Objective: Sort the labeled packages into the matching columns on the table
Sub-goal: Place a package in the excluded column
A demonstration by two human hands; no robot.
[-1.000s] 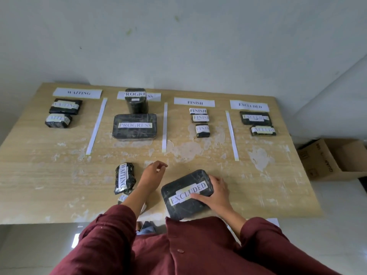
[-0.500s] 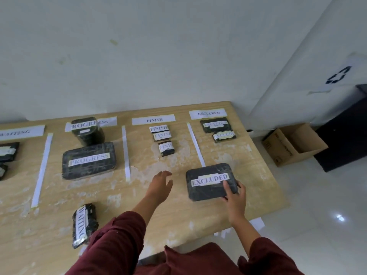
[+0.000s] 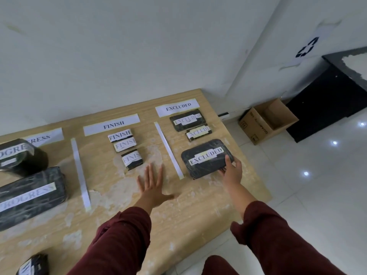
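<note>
The large EXCLUDED package (image 3: 206,158) is lain flat on the desk (image 3: 200,197) in the EXCLUDED column — clasped at its near corner by the right hand (image 3: 231,171) — while the left hand (image 3: 152,184) is held open, fingers spread.

Plain office/storeroom-type rm: bare white wall (image 3: 119,46) up top, tiled floor (image 3: 317,195) at right, worn worktop (image 3: 198,205) w/ paper column labels (image 3: 113,124), open carton (image 3: 266,120) upper right.

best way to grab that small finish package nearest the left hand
Pinch the nearest FINISH package across its two short sides, coming straight down from above with the left hand. It is small, lies flat and stands apart from the other packages, so both sides look free.
</note>
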